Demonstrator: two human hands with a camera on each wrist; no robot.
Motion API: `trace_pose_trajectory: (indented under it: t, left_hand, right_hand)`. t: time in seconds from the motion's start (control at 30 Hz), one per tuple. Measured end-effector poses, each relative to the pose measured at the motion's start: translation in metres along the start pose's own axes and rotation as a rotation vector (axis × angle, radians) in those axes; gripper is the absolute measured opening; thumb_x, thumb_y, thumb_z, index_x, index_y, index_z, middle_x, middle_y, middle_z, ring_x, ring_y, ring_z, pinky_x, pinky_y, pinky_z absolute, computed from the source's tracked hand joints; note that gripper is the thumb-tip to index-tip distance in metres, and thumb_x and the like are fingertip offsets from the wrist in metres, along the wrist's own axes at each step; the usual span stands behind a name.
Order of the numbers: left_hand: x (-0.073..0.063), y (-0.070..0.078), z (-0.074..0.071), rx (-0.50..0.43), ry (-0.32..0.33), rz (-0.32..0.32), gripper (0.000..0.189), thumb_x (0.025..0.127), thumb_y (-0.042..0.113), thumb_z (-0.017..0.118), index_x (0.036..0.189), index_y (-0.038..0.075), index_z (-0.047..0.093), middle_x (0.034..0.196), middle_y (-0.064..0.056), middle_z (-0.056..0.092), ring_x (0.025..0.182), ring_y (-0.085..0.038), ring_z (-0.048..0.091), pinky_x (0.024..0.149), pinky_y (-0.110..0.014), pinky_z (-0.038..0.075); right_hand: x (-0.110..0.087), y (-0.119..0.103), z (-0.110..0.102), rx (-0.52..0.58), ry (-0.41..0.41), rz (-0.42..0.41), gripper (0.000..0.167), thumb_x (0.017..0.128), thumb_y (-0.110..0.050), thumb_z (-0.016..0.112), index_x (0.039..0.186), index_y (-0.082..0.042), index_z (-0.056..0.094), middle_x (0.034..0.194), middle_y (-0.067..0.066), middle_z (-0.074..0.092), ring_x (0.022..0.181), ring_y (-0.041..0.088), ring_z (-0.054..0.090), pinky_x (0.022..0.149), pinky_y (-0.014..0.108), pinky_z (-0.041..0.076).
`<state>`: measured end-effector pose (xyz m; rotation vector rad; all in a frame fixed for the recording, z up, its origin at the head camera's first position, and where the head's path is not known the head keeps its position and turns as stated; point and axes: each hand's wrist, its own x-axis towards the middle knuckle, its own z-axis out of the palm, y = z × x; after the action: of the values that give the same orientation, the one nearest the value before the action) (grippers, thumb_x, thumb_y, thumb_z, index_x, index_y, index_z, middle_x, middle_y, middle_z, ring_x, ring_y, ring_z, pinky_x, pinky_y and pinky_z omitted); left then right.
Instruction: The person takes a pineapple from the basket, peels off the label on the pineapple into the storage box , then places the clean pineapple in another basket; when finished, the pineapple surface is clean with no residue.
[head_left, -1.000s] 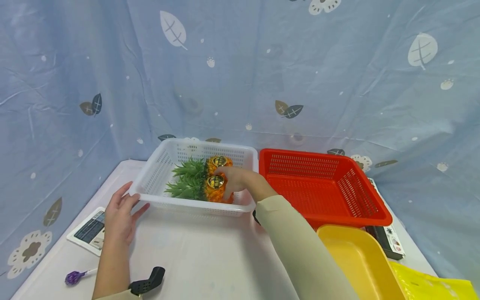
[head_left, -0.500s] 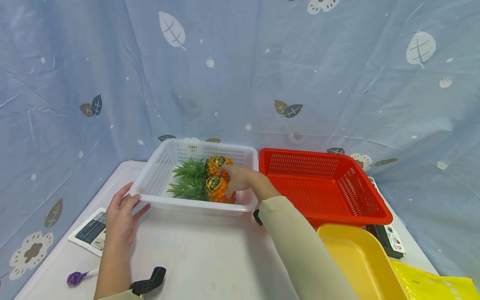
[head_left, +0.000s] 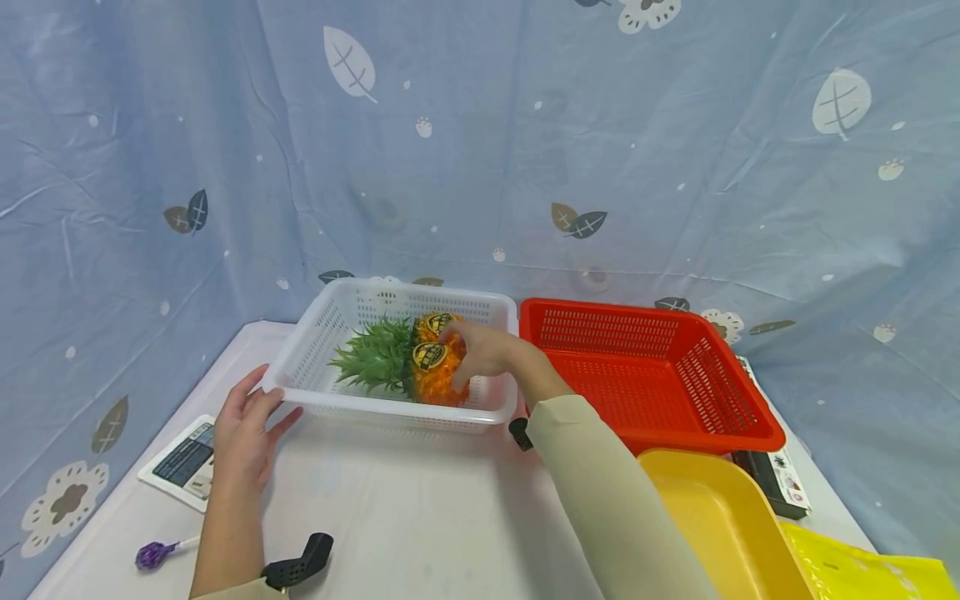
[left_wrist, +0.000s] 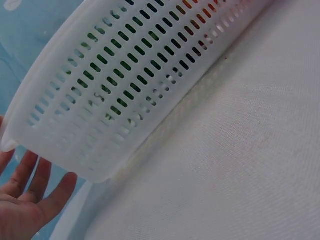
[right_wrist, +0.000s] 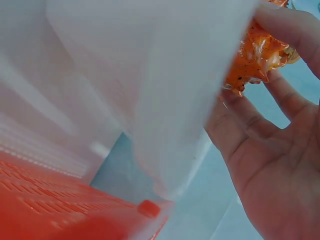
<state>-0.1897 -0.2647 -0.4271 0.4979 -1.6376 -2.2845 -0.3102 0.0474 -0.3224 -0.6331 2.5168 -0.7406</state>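
Pineapple shifted (perhaps lifted), right hand gripping

The head view is looking forward and down from above the table, taking in the white basket, red basket and curtain. The left wrist view is facing the white basket's outer side closely, aslant, and is sharing the left hand with the head view. The right wrist view is likewise sitting close, sharing the right hand, pineapple and red basket.
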Motion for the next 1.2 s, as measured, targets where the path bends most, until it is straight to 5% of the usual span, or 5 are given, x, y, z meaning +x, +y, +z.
trace_pose_trajectory:
  t: [0.43, 1.2]
  left_hand:
    - [-0.001, 0.0, 0.001, -0.003, 0.001, -0.005, 0.055, 0.105, 0.02, 0.061, 0.157, 0.024, 0.042, 0.148, 0.003, 0.049, 0.118, -0.007, 0.058, 0.08, -0.021, 0.062]
    - [-0.001, 0.0, 0.001, -0.029, -0.007, -0.004, 0.057, 0.104, 0.02, 0.063, 0.157, 0.024, 0.043, 0.142, 0.007, 0.052, 0.118, -0.008, 0.058, 0.077, -0.021, 0.062]
  right_hand:
    - [-0.017, -0.008, -0.017, 0.025, 0.02, -0.094, 0.07, 0.079, -0.011, 0.084, 0.141, -0.018, 0.051, 0.14, 0.011, 0.054, 0.123, 0.027, 0.053, 0.102, 0.04, 0.057]
    - [-0.067, 0.0, -0.025, 0.101, 0.08, -0.125, 0.064, 0.082, -0.015, 0.084, 0.139, -0.02, 0.054, 0.137, 0.007, 0.057, 0.12, 0.028, 0.058, 0.09, 0.037, 0.061]
